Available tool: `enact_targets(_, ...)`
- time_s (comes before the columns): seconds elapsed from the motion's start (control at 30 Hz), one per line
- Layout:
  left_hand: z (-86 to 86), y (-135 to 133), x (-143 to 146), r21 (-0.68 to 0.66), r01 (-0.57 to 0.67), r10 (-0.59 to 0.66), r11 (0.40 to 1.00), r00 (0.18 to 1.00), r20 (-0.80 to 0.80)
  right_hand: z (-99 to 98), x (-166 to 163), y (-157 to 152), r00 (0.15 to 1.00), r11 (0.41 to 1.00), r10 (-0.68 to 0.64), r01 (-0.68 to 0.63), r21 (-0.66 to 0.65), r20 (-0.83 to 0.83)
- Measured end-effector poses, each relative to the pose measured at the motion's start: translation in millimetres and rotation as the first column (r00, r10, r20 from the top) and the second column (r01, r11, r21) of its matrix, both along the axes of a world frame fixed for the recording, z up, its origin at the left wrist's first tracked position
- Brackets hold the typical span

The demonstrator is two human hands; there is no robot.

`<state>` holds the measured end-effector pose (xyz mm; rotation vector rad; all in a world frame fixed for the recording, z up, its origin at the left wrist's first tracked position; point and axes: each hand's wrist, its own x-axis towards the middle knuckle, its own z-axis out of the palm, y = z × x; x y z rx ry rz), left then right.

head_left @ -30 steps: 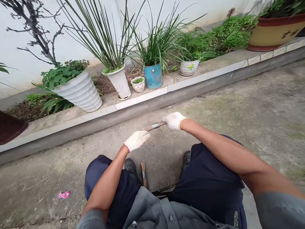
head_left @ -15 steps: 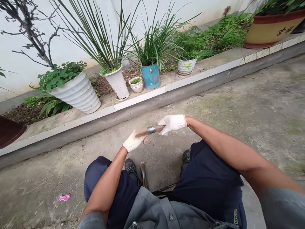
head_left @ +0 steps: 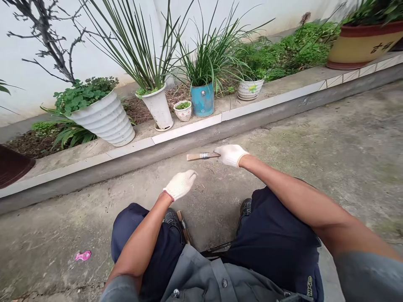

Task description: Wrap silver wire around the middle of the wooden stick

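My right hand (head_left: 230,154), in a white knit glove, grips one end of a flat wooden stick with a wire-wrapped middle (head_left: 201,156), held level and pointing left above the concrete ground. My left hand (head_left: 181,183), also gloved, hovers lower and to the left with fingers extended and nothing in it, apart from the stick. A second wooden stick with a wire wrap (head_left: 183,226) lies on the ground between my shoes. I am squatting, knees in dark trousers on either side.
A raised concrete kerb (head_left: 189,134) runs across ahead, carrying a ribbed white pot (head_left: 105,121), a tall white pot (head_left: 159,108), a small white pot (head_left: 183,111), a blue pot (head_left: 202,100) and a yellow planter (head_left: 362,42). A pink object (head_left: 82,255) lies on the ground at left.
My left hand has come off the stick and dropped back, open. My right hand has lifted the stick up and away toward the kerb.
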<state>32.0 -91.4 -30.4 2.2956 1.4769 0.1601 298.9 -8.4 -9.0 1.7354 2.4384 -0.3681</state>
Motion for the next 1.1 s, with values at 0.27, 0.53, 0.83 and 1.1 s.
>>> enact_targets(0.27, -1.8, 7.5, -9.5, 0.071, 0.061, -0.055, 0.996, 0.996, -0.076, -10.3, -6.7, -19.6, 0.898, 0.875, 0.44, -0.423, -0.234, 0.02)
enact_targets(0.53, -6.4, 14.5, -11.3, -0.044, 0.136, -0.122, 0.99, 0.964, 0.235, 7.7, 7.0, -22.9, 0.864, 0.845, 0.302, -0.438, -0.306, -0.402)
enact_targets(0.83, -8.1, 4.0, -1.1, -0.156, -0.032, 0.07, 0.987, 0.967, 0.246, 4.7, 1.3, -14.7, 0.855, 0.939, 0.14, -0.275, -0.207, -0.5)
enact_targets(1.1, 0.7, -0.7, 1.2, -0.096, 0.011, 0.0, 0.995, 0.993, 0.118, -5.2, -4.5, -2.5, 0.973, 0.999, 0.023, -0.014, 0.041, -0.232)
